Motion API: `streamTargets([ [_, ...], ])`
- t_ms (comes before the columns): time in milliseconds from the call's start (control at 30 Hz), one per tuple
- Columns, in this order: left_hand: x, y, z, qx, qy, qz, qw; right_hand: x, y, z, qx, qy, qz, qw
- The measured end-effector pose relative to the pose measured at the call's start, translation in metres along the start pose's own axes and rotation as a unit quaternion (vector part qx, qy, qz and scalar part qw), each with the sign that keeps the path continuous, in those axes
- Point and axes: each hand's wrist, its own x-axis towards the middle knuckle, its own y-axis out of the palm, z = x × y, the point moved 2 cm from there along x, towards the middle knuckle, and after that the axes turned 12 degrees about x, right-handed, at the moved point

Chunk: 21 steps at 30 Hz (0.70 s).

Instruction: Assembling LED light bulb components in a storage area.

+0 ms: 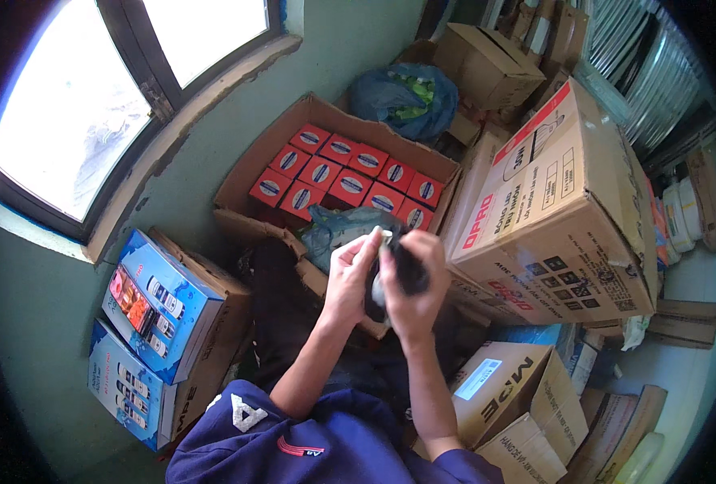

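Both my hands meet in front of my lap, above the near edge of an open cardboard box (249, 173). My right hand (419, 284) is wrapped round a black object (407, 264), smeared by motion, whose kind I cannot make out. My left hand (348, 281) is closed beside it, thumb and fingers pinched near a small pale piece (387, 236) at its upper end. What the left fingers hold is mostly hidden. Just beyond the hands, a bluish plastic bag (321, 234) lies in the box, next to rows of small red boxes (320, 173) with white oval labels.
To the right stands a large printed carton (535, 218), with an opened smaller carton (507, 395) nearer me. Blue product boxes (164, 302) are stacked at left below a window (75, 105). A blue bag (406, 101) and another carton (487, 64) sit at the back.
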Motion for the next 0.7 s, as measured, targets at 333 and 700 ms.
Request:
streamTargets([
  [333,-0.010,0.015,-0.013,0.403,0.096,0.029,0.910,0.016,-0.025,-0.004,0.083,0.111,0.001,0.990],
  [700,-0.001,0.012,-0.031,0.103,0.022,0.111,0.988,-0.008,-0.026,-0.021,0.211,0.258,-0.252,0.908],
])
